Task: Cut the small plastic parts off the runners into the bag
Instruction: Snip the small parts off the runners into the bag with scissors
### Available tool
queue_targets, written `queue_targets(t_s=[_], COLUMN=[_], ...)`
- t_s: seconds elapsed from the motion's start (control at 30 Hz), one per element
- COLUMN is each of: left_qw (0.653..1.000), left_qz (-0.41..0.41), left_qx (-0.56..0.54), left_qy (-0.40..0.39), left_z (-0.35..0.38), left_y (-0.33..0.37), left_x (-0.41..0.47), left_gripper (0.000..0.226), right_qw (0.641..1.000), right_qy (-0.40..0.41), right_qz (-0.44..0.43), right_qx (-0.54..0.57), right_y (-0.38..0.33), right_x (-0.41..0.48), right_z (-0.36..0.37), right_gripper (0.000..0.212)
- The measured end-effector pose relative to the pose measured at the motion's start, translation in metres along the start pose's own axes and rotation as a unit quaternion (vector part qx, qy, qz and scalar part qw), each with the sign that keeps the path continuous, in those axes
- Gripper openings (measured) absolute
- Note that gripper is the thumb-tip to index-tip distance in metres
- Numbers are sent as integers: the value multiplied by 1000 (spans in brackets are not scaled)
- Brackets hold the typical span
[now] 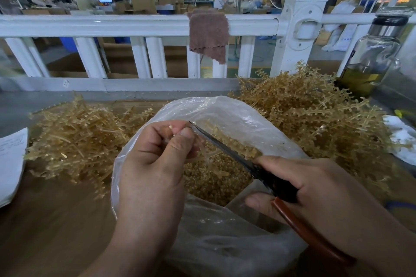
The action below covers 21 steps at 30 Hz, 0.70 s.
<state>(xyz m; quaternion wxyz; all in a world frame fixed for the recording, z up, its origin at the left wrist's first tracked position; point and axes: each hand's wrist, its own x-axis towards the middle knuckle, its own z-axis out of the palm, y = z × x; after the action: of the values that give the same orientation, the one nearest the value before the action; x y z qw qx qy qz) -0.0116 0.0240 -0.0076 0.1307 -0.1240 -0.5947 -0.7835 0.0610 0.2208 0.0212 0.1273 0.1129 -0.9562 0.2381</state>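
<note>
My left hand (155,159) pinches a thin amber plastic runner (208,157) between thumb and fingers, over the mouth of a clear plastic bag (236,114). My right hand (315,189) grips scissors (227,148) with red-brown handles. Their blade tips reach up to my left fingertips, against the runner. Inside the bag lies a heap of small amber cut parts (213,182). A pile of stripped runners (76,139) is on the left, and a pile of runners with parts still on them (315,114) is on the right.
A white railing (139,24) runs across behind the bench, with a brown cloth (208,33) hung over it. A glass bottle (371,58) with yellowish liquid stands at the right. White paper (11,164) lies at the left edge, and a white bag (403,139) at the right.
</note>
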Motion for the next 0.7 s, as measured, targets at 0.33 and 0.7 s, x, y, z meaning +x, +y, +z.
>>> queue_targets(t_s=[0.33, 0.7], left_qw=[999, 999], left_qz=[-13, -16], left_qx=[-29, -23], left_qy=[-8, -16], left_z=[1, 0], left_y=[2, 0], left_x=[-1, -1], left_gripper=[8, 6], right_qw=[1000, 1000], right_qy=[0, 2], right_qz=[-11, -23], right_qx=[6, 10], right_y=[2, 5], right_x=[0, 3], right_z=[2, 6], right_gripper=[51, 48])
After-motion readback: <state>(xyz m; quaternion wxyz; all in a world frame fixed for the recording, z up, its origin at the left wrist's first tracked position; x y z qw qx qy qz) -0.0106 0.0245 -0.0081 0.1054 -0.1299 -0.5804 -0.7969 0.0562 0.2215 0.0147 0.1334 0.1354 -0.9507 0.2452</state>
